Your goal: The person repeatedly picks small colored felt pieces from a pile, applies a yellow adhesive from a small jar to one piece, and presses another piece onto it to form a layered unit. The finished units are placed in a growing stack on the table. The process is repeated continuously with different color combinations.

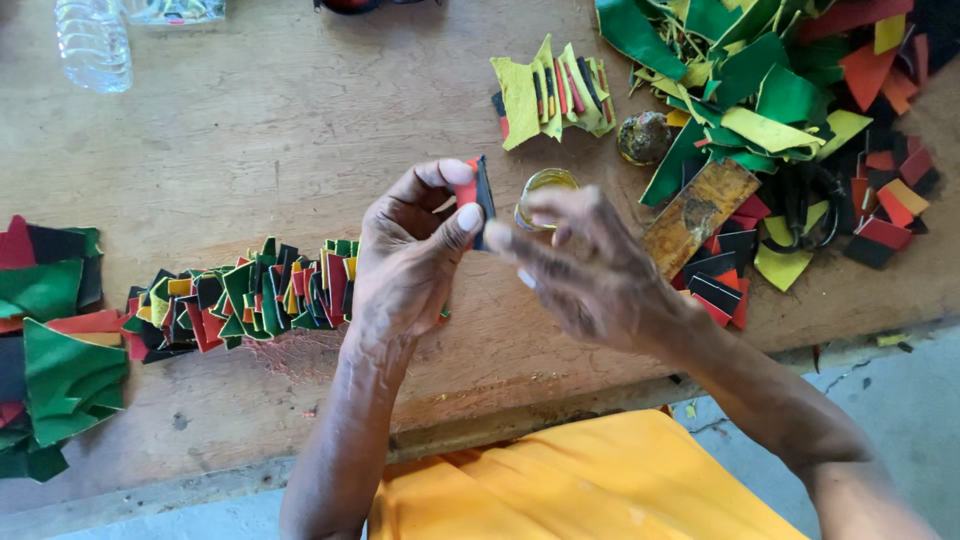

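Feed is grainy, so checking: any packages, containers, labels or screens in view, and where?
Clear plastic bottle: top left corner of the table, ribbed, lying down.
Small glass jar: table centre, just behind the right hand, round, yellowish contents.
Labels, signs, screens: none visible.

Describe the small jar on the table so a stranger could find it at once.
Start at the wooden table, then go to the two hands meeting at its middle. Just behind the right hand stands the jar, partly hidden by its fingers. It is the only small, round, open container with yellowish contents; everything around it is flat coloured scraps.
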